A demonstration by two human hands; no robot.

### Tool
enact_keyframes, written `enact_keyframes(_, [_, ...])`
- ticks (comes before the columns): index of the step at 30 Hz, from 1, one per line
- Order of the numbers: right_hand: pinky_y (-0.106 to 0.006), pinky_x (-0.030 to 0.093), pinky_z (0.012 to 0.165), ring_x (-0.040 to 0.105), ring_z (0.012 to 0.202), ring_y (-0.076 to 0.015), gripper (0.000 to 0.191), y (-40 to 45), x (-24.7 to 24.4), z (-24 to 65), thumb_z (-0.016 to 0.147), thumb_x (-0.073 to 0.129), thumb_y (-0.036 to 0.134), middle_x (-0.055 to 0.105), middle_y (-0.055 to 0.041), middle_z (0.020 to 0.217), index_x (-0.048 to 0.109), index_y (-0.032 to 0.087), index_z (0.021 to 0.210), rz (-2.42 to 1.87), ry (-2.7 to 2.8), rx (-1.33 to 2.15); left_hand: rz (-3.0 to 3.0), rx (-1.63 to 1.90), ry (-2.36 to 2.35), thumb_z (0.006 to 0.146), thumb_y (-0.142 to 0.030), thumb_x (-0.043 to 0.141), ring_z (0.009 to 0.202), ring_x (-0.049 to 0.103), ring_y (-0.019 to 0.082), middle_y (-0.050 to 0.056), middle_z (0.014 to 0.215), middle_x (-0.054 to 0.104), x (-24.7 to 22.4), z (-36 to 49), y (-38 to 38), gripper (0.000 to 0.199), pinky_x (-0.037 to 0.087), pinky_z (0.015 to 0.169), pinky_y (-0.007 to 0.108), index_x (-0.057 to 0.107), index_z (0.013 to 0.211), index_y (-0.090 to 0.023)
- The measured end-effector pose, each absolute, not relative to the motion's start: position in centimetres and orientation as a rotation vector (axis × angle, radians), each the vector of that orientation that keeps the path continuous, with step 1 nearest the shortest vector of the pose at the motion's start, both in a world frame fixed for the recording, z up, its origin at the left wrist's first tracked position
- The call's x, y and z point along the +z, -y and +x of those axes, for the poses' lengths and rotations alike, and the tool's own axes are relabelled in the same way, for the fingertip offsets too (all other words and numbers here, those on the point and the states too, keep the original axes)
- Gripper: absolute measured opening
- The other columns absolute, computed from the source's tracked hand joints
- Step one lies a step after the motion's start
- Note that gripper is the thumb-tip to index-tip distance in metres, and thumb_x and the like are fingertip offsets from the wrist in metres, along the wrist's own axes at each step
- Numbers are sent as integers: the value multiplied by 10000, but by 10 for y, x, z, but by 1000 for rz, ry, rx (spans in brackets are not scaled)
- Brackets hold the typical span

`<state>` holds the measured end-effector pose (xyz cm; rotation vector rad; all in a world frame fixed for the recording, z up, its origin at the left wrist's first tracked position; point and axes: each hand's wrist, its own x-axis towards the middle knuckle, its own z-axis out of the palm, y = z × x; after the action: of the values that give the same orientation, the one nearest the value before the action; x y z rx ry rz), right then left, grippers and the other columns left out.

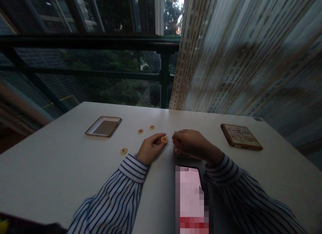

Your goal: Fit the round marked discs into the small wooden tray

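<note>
My left hand point(151, 147) pinches a round Chinese chess piece point(164, 139) between thumb and fingers, its red character turned toward me. Just to the right, my right hand point(190, 141) is closed, fingertips bent down over a small container point(184, 156) that it mostly covers. A chess piece point(177, 151) shows under those fingers; whether they grip anything is hidden. Three more pieces with red characters lie flat on the white table: one point(124, 151) left of my left wrist, another point(140, 131) beyond my left hand, and a third point(152, 127) farther back.
A shallow open box point(110, 136) with a brown panel inside lies at the table's left. On the right is a flat box point(242, 136) with a printed picture on top. A lit phone point(191, 193) lies in front of the container. Behind the table point(62, 160) are a railing and a curtain.
</note>
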<state>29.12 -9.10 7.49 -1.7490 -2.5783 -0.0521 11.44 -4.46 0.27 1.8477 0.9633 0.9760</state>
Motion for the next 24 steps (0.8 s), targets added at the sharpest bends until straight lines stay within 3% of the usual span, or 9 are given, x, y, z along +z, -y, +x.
enact_keyframes(4, [-262, 374, 707, 579, 869, -181, 265, 89, 74, 292, 861, 378, 277, 655, -64, 915, 614, 204, 958, -1740, 2494, -44, 1697, 980, -913, 693, -286, 625, 751, 591, 139, 49, 828, 646, 5, 120, 47, 409, 476, 735, 292, 558, 1060, -118])
enact_keyframes(13, [-255, 385, 718, 583, 861, -169, 262, 88, 77, 295, 852, 404, 276, 663, -56, 925, 620, 194, 976, -1649, 2416, 8, 1540, 982, -808, 671, -267, 657, 694, 584, 110, -2, 731, 611, 10, 130, 54, 336, 464, 687, 261, 485, 936, -152])
enact_keyframes(24, [-241, 375, 669, 603, 808, -160, 256, 90, 87, 303, 826, 450, 268, 677, -33, 906, 620, 212, 1008, -1672, 2248, 99, 1597, 996, -736, 692, -308, 652, 754, 597, 129, 16, 789, 626, 26, 144, 46, 311, 479, 730, 279, 550, 938, -149])
